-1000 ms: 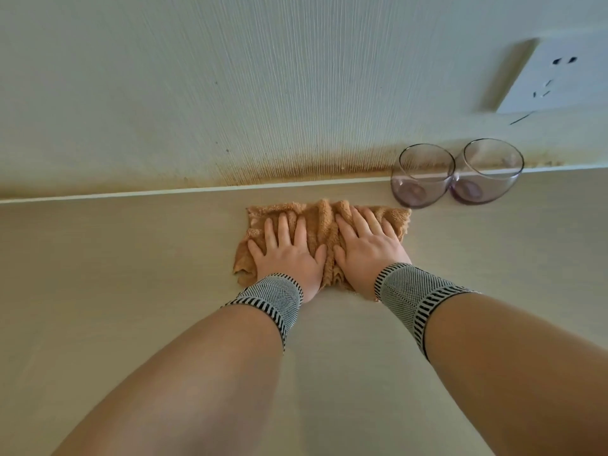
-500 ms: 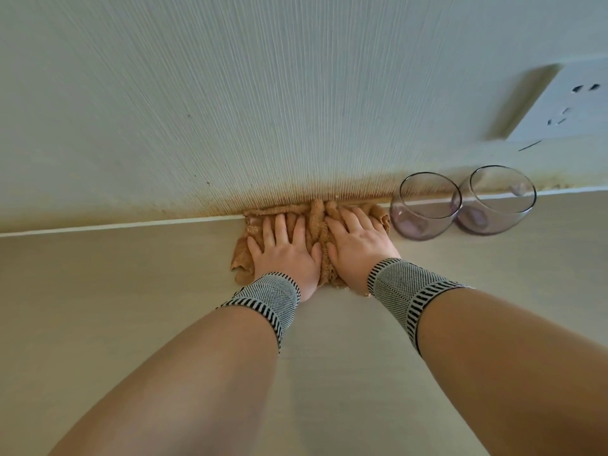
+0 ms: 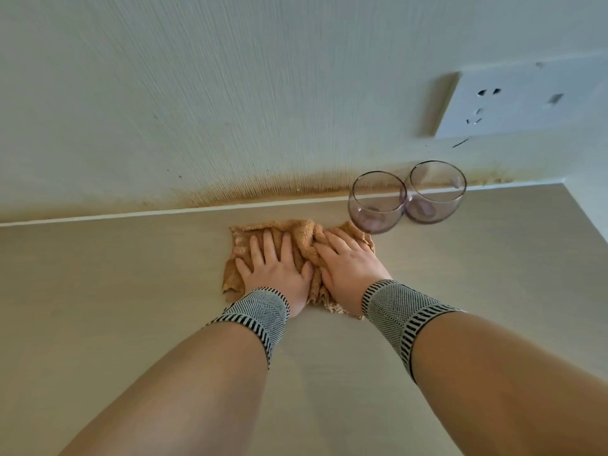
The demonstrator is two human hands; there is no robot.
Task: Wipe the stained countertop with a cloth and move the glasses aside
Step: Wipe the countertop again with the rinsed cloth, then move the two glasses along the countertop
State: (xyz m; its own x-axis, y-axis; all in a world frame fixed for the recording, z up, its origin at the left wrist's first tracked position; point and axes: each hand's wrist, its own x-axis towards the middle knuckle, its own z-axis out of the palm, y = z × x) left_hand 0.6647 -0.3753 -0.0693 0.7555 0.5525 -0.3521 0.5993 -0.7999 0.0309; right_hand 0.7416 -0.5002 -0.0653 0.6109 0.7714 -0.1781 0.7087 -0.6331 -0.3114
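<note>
The rumpled terry cloth [image 3: 306, 238] is tan-orange; two rounded glasses [image 3: 378, 202] are purple-tinted; the knitted wristbands [image 3: 256, 312] are grey with black-striped edges.

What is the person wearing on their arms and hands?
Both hands, the left hand and the right hand, are bare, with no gloves or rings visible. Each wrist has a knitted grey wristband edged with black-and-white stripes; the other wristband matches it. The forearms are uncovered, with no sleeves.
</note>
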